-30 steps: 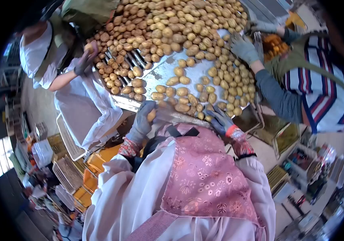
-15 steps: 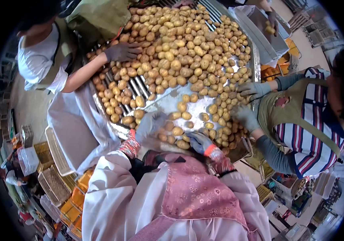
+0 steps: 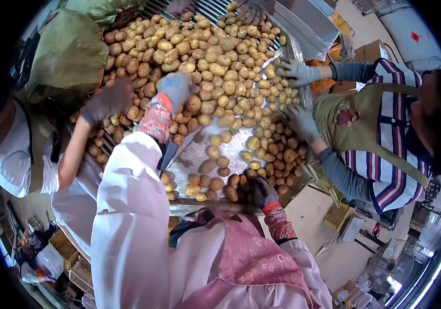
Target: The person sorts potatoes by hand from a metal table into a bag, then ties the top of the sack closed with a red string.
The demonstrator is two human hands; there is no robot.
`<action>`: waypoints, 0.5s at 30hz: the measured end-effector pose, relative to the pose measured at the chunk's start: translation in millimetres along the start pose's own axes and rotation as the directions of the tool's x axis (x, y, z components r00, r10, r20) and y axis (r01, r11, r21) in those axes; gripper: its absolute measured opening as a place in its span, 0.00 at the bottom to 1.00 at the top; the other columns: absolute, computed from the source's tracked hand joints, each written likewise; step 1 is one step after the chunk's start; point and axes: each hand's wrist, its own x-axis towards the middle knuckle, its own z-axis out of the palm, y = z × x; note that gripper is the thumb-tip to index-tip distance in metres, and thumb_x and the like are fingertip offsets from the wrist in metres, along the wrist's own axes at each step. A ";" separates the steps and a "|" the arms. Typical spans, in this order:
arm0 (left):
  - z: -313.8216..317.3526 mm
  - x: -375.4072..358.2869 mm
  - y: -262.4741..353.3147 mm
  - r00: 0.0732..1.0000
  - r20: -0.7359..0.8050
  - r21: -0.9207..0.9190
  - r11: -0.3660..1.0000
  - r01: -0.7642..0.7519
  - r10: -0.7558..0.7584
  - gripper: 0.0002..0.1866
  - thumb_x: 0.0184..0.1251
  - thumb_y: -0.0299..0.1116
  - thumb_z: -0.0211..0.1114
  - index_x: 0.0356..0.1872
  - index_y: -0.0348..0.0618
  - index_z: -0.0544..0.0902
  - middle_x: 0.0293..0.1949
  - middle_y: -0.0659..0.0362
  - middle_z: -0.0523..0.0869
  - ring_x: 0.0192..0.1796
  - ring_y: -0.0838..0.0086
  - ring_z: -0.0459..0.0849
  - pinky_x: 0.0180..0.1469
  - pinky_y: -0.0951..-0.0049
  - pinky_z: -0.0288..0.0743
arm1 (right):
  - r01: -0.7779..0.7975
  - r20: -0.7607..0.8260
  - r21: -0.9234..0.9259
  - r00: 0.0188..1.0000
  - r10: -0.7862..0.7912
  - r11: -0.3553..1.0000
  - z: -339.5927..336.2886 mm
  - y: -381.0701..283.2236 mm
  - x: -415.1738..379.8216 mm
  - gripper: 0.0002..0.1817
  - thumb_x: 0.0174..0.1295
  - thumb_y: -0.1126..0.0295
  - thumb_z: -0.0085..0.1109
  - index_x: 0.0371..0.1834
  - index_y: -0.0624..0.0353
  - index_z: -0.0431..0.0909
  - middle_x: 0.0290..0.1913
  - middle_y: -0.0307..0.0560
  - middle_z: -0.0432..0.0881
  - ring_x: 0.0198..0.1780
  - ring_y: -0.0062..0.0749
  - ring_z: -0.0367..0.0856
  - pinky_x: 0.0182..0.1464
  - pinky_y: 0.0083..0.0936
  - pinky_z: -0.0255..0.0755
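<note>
Potatoes (image 3: 225, 72) are heaped across a metal sorting table (image 3: 189, 159), with a looser group along its near edge. My left hand (image 3: 175, 88), in a blue-grey glove with a patterned red cuff, reaches far over the heap and touches down among the potatoes. Motion smears its fingers. Low at the near edge, my right hand (image 3: 264, 191) wears a dark glove. Its fingers lie extended against a few potatoes there, with none enclosed in them.
At the right, a co-worker's two grey-gloved hands (image 3: 303, 123) rest at the potatoes. Another person's dark-gloved hand (image 3: 108, 100) is on the left, near a green sack (image 3: 66, 56). More gloved hands show at the far rollers (image 3: 200, 13). A metal chute (image 3: 303, 28) stands at the far right.
My left hand has gone from the near edge forward over the heap. My right hand has shifted slightly right and down. The left co-worker's hand has drawn back, and the view has turned.
</note>
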 end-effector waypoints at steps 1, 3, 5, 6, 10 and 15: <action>-2.0 -14.4 7.8 0.993 0.117 0.052 0.999 -0.009 0.003 0.18 0.67 0.45 0.63 0.51 0.47 0.79 0.41 0.50 0.86 0.42 0.54 0.87 0.46 0.53 0.78 | -0.012 0.007 0.011 1.000 0.012 1.000 2.4 -0.8 1.3 0.16 0.63 0.67 0.57 0.52 0.58 0.80 0.52 0.59 0.82 0.54 0.54 0.80 0.58 0.38 0.73; 48.3 -40.8 9.5 0.995 -0.034 0.002 0.996 -0.093 0.093 0.12 0.64 0.40 0.64 0.44 0.48 0.82 0.33 0.52 0.87 0.36 0.55 0.87 0.36 0.56 0.80 | -0.037 0.020 0.032 0.999 0.037 0.999 6.1 -5.1 4.2 0.15 0.63 0.68 0.57 0.52 0.57 0.80 0.51 0.58 0.82 0.54 0.54 0.81 0.57 0.39 0.74; 38.6 -80.8 37.2 0.992 0.067 -0.172 0.981 -0.092 0.105 0.14 0.66 0.42 0.61 0.47 0.47 0.80 0.33 0.49 0.87 0.36 0.54 0.87 0.38 0.54 0.79 | 0.044 0.035 0.010 0.998 -0.044 0.999 -0.3 -11.8 4.4 0.15 0.63 0.69 0.56 0.52 0.57 0.80 0.52 0.58 0.81 0.54 0.54 0.80 0.58 0.38 0.74; 46.0 -91.5 48.1 0.974 0.217 -0.172 0.985 -0.024 0.061 0.17 0.67 0.47 0.60 0.48 0.46 0.80 0.33 0.48 0.87 0.37 0.52 0.87 0.39 0.53 0.79 | 0.121 0.070 -0.014 0.990 -0.120 0.993 -6.3 -8.4 5.5 0.15 0.63 0.70 0.56 0.53 0.57 0.80 0.52 0.58 0.81 0.55 0.52 0.80 0.58 0.38 0.73; 92.5 -173.4 48.3 0.994 -0.068 -0.495 0.863 -0.106 0.084 0.21 0.70 0.50 0.56 0.52 0.44 0.77 0.48 0.43 0.84 0.45 0.48 0.85 0.42 0.49 0.78 | 0.101 0.139 0.025 0.985 -0.104 0.995 -8.3 12.2 16.6 0.16 0.67 0.73 0.52 0.57 0.61 0.77 0.54 0.57 0.81 0.56 0.49 0.79 0.60 0.37 0.72; 77.4 -289.0 65.9 0.966 -0.138 -0.706 0.706 0.059 -0.219 0.15 0.69 0.43 0.64 0.46 0.43 0.82 0.35 0.47 0.86 0.34 0.57 0.85 0.36 0.59 0.76 | 0.406 0.280 0.144 0.858 -0.431 0.902 -7.9 -11.4 32.1 0.20 0.65 0.71 0.56 0.60 0.65 0.75 0.59 0.62 0.77 0.62 0.53 0.76 0.64 0.39 0.70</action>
